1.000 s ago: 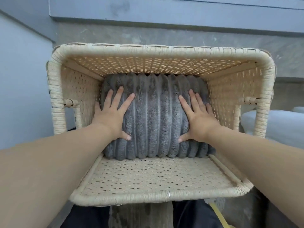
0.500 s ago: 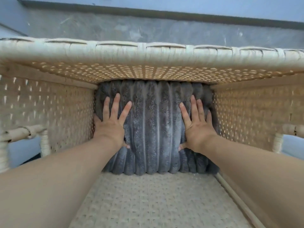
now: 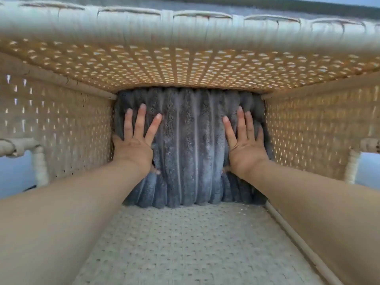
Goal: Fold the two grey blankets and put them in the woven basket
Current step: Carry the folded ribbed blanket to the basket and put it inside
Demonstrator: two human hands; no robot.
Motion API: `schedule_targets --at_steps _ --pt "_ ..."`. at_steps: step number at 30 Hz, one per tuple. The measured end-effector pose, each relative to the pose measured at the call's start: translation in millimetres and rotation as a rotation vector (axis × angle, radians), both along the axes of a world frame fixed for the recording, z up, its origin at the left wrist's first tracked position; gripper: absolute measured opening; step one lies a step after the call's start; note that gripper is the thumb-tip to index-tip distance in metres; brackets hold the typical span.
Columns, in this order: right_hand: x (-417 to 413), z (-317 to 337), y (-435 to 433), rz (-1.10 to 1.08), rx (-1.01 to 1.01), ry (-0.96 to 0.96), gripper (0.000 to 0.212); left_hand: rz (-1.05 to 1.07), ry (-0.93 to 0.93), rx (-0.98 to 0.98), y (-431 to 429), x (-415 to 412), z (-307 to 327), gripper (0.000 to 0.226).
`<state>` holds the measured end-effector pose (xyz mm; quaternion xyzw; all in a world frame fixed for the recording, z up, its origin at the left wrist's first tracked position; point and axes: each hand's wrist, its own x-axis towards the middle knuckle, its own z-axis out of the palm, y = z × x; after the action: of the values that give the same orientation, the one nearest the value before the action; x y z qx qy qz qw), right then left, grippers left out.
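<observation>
A folded grey ribbed blanket (image 3: pixel 189 145) fills the bottom of the pale woven basket (image 3: pixel 185 64), whose walls surround the whole view. My left hand (image 3: pixel 135 142) presses flat on the blanket's left side with straight, spread fingers. My right hand (image 3: pixel 244 145) presses flat on its right side the same way. Both forearms reach deep into the basket. Whether a second blanket lies under this one is hidden.
The basket's thick wrapped rim (image 3: pixel 185 23) runs across the top of the view. A side handle opening (image 3: pixel 39 161) shows at the left and another handle opening (image 3: pixel 366 159) at the right. A grey wall band lies beyond the rim.
The view has moved further into the basket, so its walls now fill the frame. Both hands stay flat on the blanket and have pushed it deeper.
</observation>
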<state>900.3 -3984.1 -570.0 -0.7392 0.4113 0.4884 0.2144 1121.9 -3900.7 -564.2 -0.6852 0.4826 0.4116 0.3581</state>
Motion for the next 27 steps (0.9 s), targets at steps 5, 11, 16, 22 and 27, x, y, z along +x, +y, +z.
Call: schedule_targets --at_steps 5,11,16,22,27 --pt "-3 57 13 -0.089 -0.112 -0.1 0.143 0.052 -0.034 -0.22 19 -12 61 0.145" --pt "3 116 59 -0.653 -0.23 -0.019 0.119 0.638 -0.141 -0.221 44 -31 109 0.118" --pt "-8 115 62 -1.545 0.004 -0.252 0.096 1.436 0.149 -0.152 45 -35 112 0.105" --pt "-15 75 53 -1.718 0.155 -0.347 0.115 1.642 0.278 -0.132 37 -27 71 0.109" --pt "-9 22 51 -1.69 0.036 -0.331 0.104 1.675 0.146 -0.321 35 -37 24 0.104"
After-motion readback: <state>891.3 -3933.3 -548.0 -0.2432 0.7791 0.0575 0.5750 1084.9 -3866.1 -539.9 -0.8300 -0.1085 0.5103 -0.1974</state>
